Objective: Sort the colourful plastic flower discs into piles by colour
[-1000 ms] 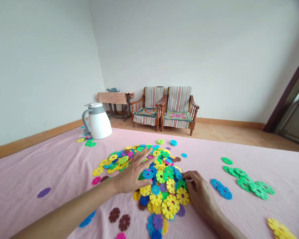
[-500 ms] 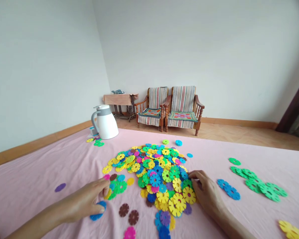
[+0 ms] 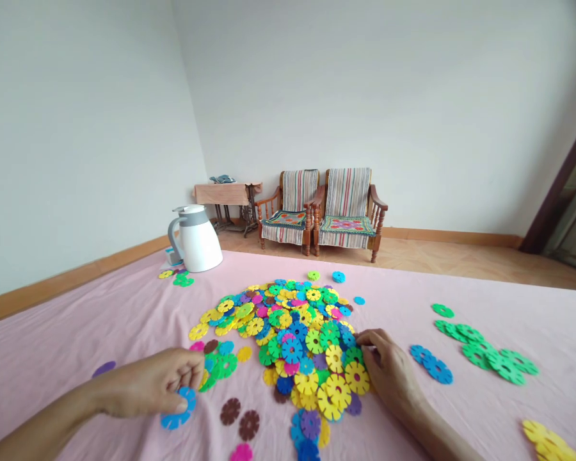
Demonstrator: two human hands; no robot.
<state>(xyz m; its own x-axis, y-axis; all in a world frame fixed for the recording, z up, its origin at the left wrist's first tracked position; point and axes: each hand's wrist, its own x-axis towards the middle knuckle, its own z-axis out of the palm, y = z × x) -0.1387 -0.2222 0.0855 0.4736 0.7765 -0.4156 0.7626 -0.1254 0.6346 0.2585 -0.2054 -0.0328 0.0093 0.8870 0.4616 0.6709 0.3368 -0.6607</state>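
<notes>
A heap of flower-shaped notched plastic discs (image 3: 292, 349) in many colours lies on the pink cloth. My left hand (image 3: 156, 382), left of the heap, is closed, its thumb and fingers on a blue notched disc (image 3: 178, 410) that looks slightly tilted. Small green discs (image 3: 226, 366) lie just beyond its fingertips. At the heap's right edge is my right hand (image 3: 388, 365), fingers curled in against the discs. What those fingers pinch, if anything, is hidden. Two brown discs (image 3: 249, 424) lie between the left hand and the heap.
A white and grey jug (image 3: 199, 244) stands at the back left of the pink cloth (image 3: 125, 307). To the right are groups of green discs (image 3: 477, 353), blue discs (image 3: 432, 365) and yellow discs (image 3: 547, 442). Two wooden armchairs (image 3: 348, 202) stand beyond.
The view has shifted slightly. The blue disc at my left hand shows more of its face and appears raised a little. My right hand stays at the heap's edge.
</notes>
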